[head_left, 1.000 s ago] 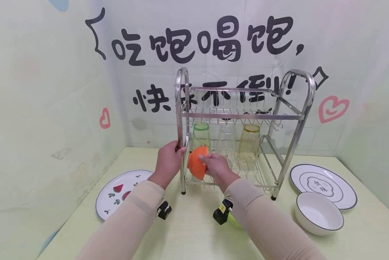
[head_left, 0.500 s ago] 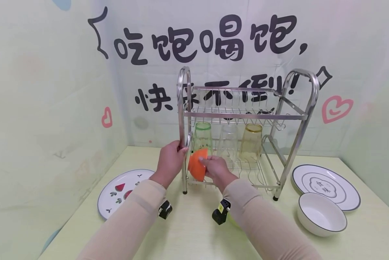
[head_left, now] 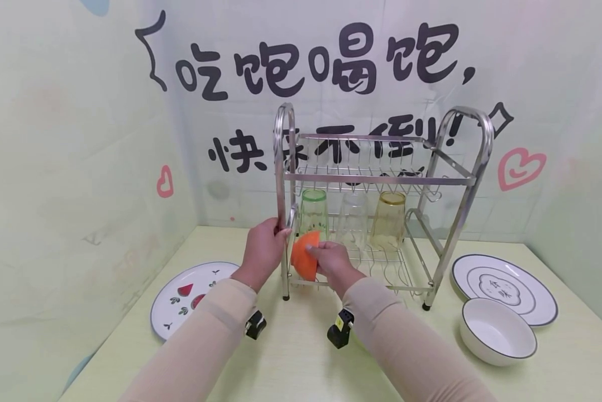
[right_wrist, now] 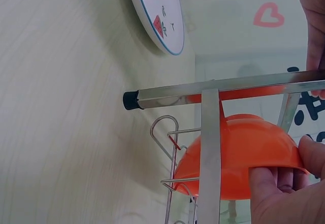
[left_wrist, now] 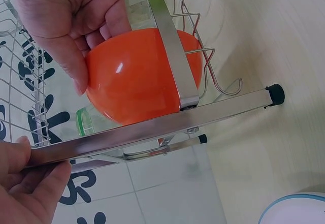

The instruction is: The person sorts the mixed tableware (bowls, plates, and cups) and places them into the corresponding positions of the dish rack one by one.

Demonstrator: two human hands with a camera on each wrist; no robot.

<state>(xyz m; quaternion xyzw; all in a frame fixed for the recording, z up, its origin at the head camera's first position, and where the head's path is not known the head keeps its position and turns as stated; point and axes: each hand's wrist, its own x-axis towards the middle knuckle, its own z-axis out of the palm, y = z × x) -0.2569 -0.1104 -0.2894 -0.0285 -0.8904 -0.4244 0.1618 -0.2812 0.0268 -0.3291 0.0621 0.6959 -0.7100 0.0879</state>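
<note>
My right hand (head_left: 335, 262) pinches the rim of an orange bowl (head_left: 305, 258), which stands on its side at the left end of the dish rack's lower tier. In the right wrist view, the thumb is on the outside of the bowl (right_wrist: 259, 142) and the fingers are inside it. My left hand (head_left: 264, 248) grips the front left post of the metal dish rack (head_left: 381, 180). Behind the bowl, a green glass (head_left: 313, 209), a clear glass (head_left: 352, 220) and an amber glass (head_left: 388, 220) stand in a row on the lower tier.
A plate with watermelon pictures (head_left: 180, 301) lies left of the rack, partly behind the left forearm. On the right are a white plate (head_left: 504, 287) and a white bowl (head_left: 497, 332) overlapping its front edge in view. A yellow-green thing (head_left: 359, 341) is mostly hidden under the right forearm.
The orange bowl and my right hand have sunk slightly toward the lower tier. My left hand keeps its grip on the post. The head view has shifted a little.
</note>
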